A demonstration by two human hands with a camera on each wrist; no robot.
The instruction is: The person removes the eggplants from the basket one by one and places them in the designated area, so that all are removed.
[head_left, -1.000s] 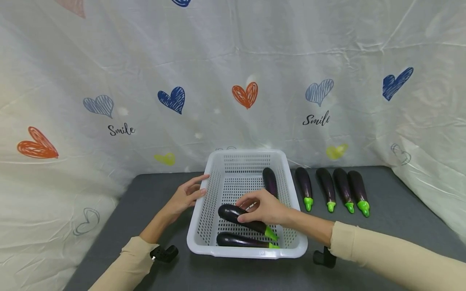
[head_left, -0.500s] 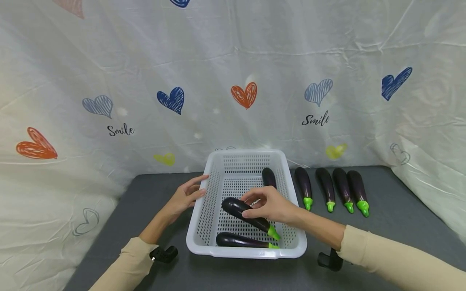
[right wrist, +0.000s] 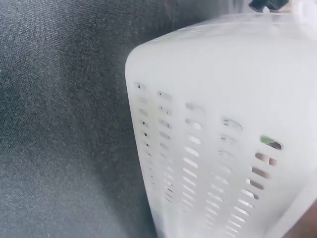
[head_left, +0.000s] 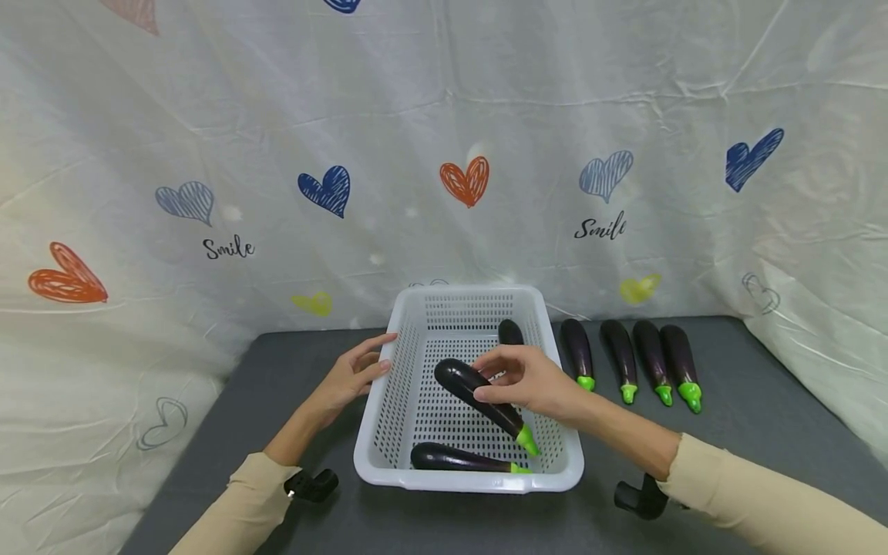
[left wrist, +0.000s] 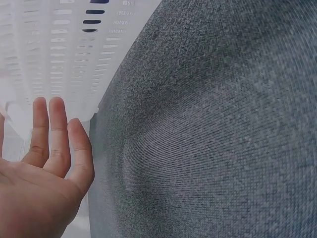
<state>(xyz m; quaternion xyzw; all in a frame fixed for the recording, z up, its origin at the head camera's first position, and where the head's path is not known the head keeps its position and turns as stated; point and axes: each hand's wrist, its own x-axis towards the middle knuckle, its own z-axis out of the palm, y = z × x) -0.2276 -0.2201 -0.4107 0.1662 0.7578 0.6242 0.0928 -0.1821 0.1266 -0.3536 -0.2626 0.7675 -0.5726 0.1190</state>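
My right hand point(head_left: 523, 378) pinches a dark purple eggplant point(head_left: 479, 397) by its middle, between thumb and fingers, over the white slotted basket point(head_left: 468, 483). Its rounded end points to the back left, its green stem to the front right. A second eggplant point(head_left: 459, 458) lies along the basket's near wall. Behind my right hand another eggplant point(head_left: 511, 332) shows only its dark end at the right wall. My left hand point(head_left: 354, 375) rests against the basket's left rim, fingers extended; in the left wrist view, its fingers point(left wrist: 58, 124) stretch along the slotted outer wall point(left wrist: 54, 59).
Several eggplants point(head_left: 619, 354) lie in a row on the dark grey table point(head_left: 756, 432), right of the basket. A white curtain point(head_left: 388, 116) printed with hearts hangs behind the table. The right wrist view mostly shows the basket's outside wall point(right wrist: 223, 74).
My right hand has moved up and right with the eggplant, which has tilted so its stem points more toward the front. My left hand has stayed at the rim.
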